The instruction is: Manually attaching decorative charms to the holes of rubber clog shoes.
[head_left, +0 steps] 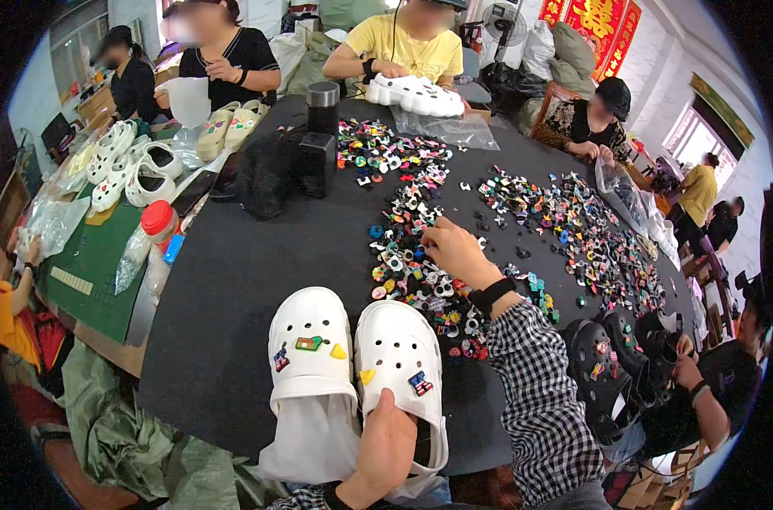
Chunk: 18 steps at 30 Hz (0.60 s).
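White clogs are laid side by side at the near edge of the black table, toes pointed away from the person, each already fitted with small coloured charms. The heel of the right-hand clog is gripped by the left hand, fingers curled over its rear rim. The left-hand clog is not touched; a clear plastic bag is draped from its heel over the table's edge. The right hand, a black band at the wrist and a checked sleeve behind it, is stretched out to the heap of shoe charms running down the middle of the table; its fingertips are pressed together among the charms, though what is pinched cannot be told. A second spread of charms is seen toward the right edge. Black clogs are held by another person at the right corner. A dark cylindrical flask and a red-capped bottle are stood toward the far and left edges.
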Each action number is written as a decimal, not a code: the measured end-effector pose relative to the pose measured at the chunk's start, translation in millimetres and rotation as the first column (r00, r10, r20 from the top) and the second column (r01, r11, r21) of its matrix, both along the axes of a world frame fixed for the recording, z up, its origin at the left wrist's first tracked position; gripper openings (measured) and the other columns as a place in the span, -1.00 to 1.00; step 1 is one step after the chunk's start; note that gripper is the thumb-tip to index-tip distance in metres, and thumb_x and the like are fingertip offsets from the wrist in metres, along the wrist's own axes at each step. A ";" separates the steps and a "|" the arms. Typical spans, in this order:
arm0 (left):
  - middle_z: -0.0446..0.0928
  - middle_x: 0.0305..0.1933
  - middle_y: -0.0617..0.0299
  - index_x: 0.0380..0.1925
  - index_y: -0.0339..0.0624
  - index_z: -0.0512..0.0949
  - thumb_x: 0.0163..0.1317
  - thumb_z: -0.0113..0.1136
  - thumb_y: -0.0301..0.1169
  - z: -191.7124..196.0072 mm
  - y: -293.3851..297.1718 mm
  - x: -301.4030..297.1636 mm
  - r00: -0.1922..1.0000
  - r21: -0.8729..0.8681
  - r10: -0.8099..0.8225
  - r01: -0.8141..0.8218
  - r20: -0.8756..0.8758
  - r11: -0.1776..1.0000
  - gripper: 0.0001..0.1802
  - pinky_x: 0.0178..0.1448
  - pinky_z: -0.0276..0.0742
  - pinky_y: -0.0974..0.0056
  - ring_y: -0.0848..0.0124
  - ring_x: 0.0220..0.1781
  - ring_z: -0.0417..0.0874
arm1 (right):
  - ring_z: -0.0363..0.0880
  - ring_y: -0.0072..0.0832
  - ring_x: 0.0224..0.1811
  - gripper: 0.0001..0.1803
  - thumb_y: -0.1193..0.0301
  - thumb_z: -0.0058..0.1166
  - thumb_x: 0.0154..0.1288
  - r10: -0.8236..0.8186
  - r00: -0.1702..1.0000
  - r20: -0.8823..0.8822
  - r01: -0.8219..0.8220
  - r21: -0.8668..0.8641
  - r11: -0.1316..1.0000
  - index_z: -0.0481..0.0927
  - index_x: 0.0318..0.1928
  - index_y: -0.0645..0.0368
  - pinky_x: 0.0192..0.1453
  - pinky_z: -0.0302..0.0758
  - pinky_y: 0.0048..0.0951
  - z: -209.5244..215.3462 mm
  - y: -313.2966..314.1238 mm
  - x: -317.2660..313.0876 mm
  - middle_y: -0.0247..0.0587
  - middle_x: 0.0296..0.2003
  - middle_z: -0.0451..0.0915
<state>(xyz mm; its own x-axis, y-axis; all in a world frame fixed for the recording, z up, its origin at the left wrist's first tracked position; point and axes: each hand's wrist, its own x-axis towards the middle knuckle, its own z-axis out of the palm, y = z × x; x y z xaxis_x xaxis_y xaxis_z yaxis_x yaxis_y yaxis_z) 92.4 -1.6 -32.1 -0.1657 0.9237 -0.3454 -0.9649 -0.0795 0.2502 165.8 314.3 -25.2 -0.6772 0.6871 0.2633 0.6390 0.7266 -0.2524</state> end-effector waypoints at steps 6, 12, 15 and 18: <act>0.32 0.38 0.16 0.37 -0.26 0.16 0.52 -0.12 -0.26 5.4 1.7 0.4 1.000 -0.007 -0.008 0.008 -0.010 1.000 -0.48 0.51 0.10 0.16 0.33 0.41 0.28 | 0.62 -0.07 -0.16 -0.84 0.41 0.13 0.20 -0.059 0.993 -0.103 0.051 -0.072 0.996 0.71 -0.27 0.14 -0.02 0.55 -0.12 -4.8 11.0 5.1 -0.06 -0.22 0.60; 0.31 0.39 0.17 0.37 -0.27 0.16 0.52 -0.11 -0.27 10.2 2.3 -2.0 1.000 0.008 0.019 -0.019 -0.009 1.000 -0.48 0.52 0.09 0.14 0.32 0.42 0.28 | 0.62 -0.01 -0.15 -0.80 0.41 0.09 0.22 -0.020 0.976 -0.217 -0.010 -0.136 0.991 0.69 -0.23 0.24 -0.02 0.55 -0.13 -6.7 15.7 -1.6 0.05 -0.25 0.64; 0.39 0.30 0.18 0.29 -0.27 0.26 0.52 -0.10 -0.25 23.8 1.6 -4.9 0.999 -0.006 0.029 -0.029 -0.041 1.000 -0.54 0.45 0.19 0.20 0.36 0.33 0.36 | 0.63 0.03 -0.19 -0.79 0.42 0.09 0.22 -0.088 0.977 -0.197 0.040 -0.233 0.972 0.67 -0.22 0.29 -0.05 0.55 -0.13 2.1 13.3 1.8 0.12 -0.26 0.65; 0.48 0.10 0.23 0.12 -0.26 0.42 0.52 -0.08 -0.21 10.9 -2.7 -1.3 1.000 -0.125 -0.019 0.018 -0.007 0.992 -0.63 0.28 0.33 0.33 0.46 0.13 0.44 | 0.64 0.01 -0.21 -0.77 0.44 0.05 0.22 -0.048 0.980 -0.193 0.006 -0.215 0.977 0.66 -0.17 0.28 -0.07 0.55 -0.15 0.5 15.4 6.8 0.12 -0.27 0.66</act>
